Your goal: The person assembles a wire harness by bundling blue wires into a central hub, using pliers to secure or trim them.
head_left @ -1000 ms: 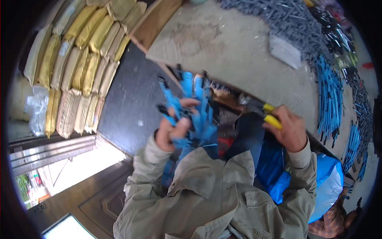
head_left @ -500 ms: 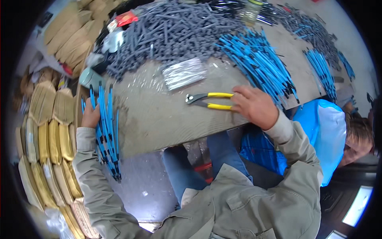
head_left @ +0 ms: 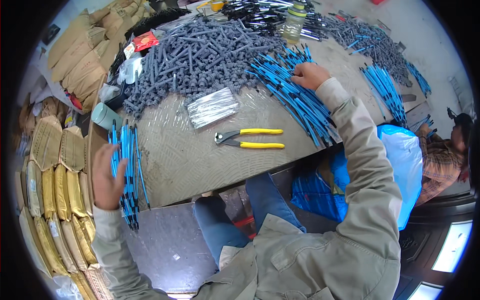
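My left hand (head_left: 107,179) is open, fingers apart, over a bundle of slim blue rods with black ends (head_left: 131,172) at the table's left edge. Farther right, my right hand (head_left: 311,76) is at the upper part of a larger pile of blue rods (head_left: 295,100). Its fingers are curled and pinched together, and what is between them is hidden. A pair of end-cutting pliers (head_left: 250,138) with yellow handles lies on the table between the hands, untouched. Behind the pliers lies a clear bag of thin silvery pieces (head_left: 213,107).
A big heap of grey plastic parts (head_left: 200,60) covers the back of the table (head_left: 175,165). A lidded bottle (head_left: 294,24) stands beyond it, and a teal cup (head_left: 104,116) by the left edge. Brown packages (head_left: 62,185) are stacked left. Another person (head_left: 445,160) sits at right.
My right hand has let go of the pliers, now lying on the table, and moved up to the blue rod pile. My left hand has come off the left bundle and opened.
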`<state>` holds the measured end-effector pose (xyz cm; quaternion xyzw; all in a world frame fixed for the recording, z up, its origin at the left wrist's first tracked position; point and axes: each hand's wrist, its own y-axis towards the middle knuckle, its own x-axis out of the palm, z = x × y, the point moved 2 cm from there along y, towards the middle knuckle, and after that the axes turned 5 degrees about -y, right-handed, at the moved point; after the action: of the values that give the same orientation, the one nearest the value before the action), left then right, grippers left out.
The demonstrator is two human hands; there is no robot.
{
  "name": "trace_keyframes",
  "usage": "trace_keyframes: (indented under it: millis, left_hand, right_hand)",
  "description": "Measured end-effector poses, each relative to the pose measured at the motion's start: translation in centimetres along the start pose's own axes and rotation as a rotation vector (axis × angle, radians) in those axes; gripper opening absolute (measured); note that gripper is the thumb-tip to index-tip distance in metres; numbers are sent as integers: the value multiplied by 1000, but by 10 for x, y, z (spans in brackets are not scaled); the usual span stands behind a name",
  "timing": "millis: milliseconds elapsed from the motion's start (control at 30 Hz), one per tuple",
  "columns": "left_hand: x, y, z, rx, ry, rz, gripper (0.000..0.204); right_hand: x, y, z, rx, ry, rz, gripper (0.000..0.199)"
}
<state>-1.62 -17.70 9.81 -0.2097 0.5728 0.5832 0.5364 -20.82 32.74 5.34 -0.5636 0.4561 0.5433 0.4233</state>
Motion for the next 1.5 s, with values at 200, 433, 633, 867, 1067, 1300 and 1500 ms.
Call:
trace_keyframes:
  millis: [200,433,633,867,1067,1300,1500]
  left_hand:
    - [12,-48,95,64,-323,-127,30]
    - [100,-74,152,-309,-1130,-298,25]
    - [130,-60,191,-410,-1528,285,43]
    - [113,-75,183,-553,-1586,473,25]
    - [111,-86,183,-480,-1725,648,14]
    - [114,-78,187,-478,-1381,634,13]
    - [114,-77,184,-508,-1628,617,12]
  right_hand:
    - [-31,-17,-6,11,431,446,25]
    - [-76,-119,-101,-282,887,520,10]
    - [-2,-206,-182,-222,1206,259,9]
    - [62,-233,-235,-195,1704,122,8]
    - [72,-234,-250,-303,1659,81,7]
    - [75,-234,-240,-261,1730,45,7]
    - [68,-193,-213,-363,1419,85,13]
